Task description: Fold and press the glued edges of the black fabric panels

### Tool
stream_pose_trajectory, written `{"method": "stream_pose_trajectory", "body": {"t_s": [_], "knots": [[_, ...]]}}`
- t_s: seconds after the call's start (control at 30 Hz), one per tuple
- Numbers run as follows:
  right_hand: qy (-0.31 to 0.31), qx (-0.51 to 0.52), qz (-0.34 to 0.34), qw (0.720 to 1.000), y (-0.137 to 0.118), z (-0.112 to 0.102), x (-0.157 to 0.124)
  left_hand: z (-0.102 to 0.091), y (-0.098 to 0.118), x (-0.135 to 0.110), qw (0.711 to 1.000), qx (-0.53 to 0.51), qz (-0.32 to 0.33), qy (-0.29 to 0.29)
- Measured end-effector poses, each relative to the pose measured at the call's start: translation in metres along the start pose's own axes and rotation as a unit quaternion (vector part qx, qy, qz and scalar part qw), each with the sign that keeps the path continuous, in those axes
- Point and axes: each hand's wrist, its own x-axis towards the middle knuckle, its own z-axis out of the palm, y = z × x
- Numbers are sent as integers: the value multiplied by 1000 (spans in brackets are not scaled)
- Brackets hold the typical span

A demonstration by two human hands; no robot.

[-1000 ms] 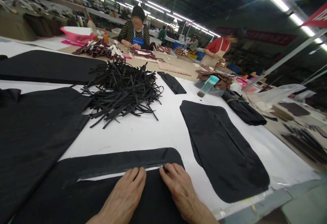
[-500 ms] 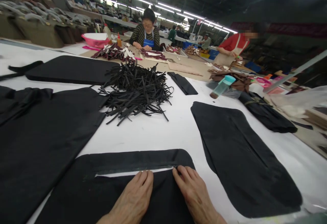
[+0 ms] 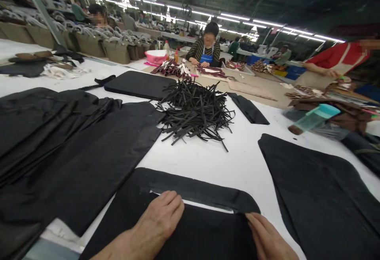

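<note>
A black fabric panel (image 3: pixel 204 190) lies flat at the near edge of the white tabletop (image 3: pixel 213 159), matte and smooth, with a rounded far-right corner. A long, narrow slit runs across it, showing a thin white line of tabletop underneath.

The left hand (image 3: pixel 157 222) rests palm-down on the panel just below the slit's left end, fingers straight and together, gripping nothing. The right hand (image 3: pixel 268 236) lies flat near the slit's right end, fingers also extended, holding nothing.

A heap of black strips (image 3: pixel 196 111) sits toward the tabletop's middle.
</note>
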Motion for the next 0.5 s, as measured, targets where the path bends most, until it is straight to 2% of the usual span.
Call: {"method": "stream_pose_trajectory", "body": {"t_s": [0.1,0.23,0.37,0.5], "knots": [[-11,93,17,995,-32,-7,24,-15,-19,-18,998,-32,-51,33],[-73,255,18,964,-101,-6,74,-17,-35,-32,995,-16,-73,60],[-94,268,4,959,-148,10,114,-13,-35,-30,994,3,-83,70],[-86,231,-8,969,-162,29,123,-14,-35,-27,994,-5,-98,41]]}}
